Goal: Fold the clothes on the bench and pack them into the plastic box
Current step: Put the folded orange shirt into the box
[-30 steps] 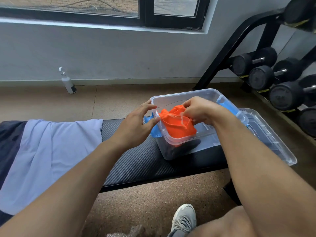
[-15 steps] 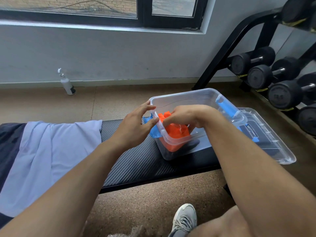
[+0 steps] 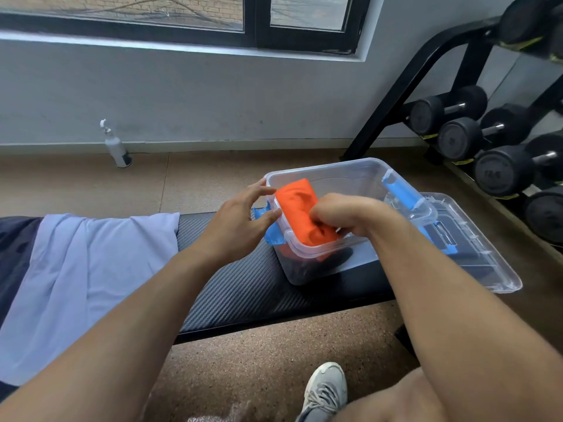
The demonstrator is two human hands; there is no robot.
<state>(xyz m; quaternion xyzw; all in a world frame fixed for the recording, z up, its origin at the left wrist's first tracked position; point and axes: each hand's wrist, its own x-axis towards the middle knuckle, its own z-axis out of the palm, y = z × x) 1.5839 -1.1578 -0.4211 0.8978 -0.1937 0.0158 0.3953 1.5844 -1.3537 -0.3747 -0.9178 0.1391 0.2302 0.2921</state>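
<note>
Head camera, looking down: the clear rectangular plastic box (image 3: 350, 175) with blue clip handles stands on the black textured padded bench (image 3: 240, 287), and everything else is best placed from it. Inside the box, against its left end, sits the folded bright orange garment (image 3: 297, 205); the right hand (image 3: 344, 213) reaches over the near rim with its fingers curled down into the cloth, gripping or tucking it. The left hand (image 3: 240, 219) is just outside the box's left wall, fingers spread and relaxed, its tips at the rim beside the blue clip, holding nothing. Something dark shows through the box's near wall under the orange piece, perhaps an earlier garment, though it cannot be made out. The box's clear flat lid (image 3: 475, 248) lies just to the right of it, partly under its right end. Well to the left of the box, a pale lavender garment (image 3: 76, 269) lies spread and unfolded on the bench, over a dark navy cloth (image 3: 15, 248) at the far left. So one piece looks all but packed; at least the lavender one, probably the navy one too, remains to be folded and packed.
</note>
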